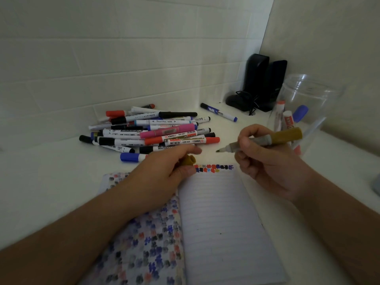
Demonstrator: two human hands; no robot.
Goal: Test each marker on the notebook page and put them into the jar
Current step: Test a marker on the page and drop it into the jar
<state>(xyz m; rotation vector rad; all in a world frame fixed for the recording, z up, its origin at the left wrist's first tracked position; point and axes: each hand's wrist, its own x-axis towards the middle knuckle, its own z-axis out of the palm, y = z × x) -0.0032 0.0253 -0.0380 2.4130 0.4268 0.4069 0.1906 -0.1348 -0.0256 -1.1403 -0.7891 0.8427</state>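
Note:
An open lined notebook [222, 219] lies in front of me, with a row of coloured test marks [213, 168] along the top of its right page. My right hand [265, 161] grips an uncapped gold marker [265, 139], its tip pointing left just above the page's top edge. My left hand [162, 173] rests on the notebook's top left and holds the gold cap [188, 160]. A heap of several markers [152, 132] lies behind the notebook. The clear plastic jar [308, 108] stands at the right with a few markers inside.
A single blue-capped marker [219, 112] lies apart near the back corner. Two black speakers [265, 83] with a tangled cable stand against the wall behind the jar. The white table meets tiled walls at the back and right.

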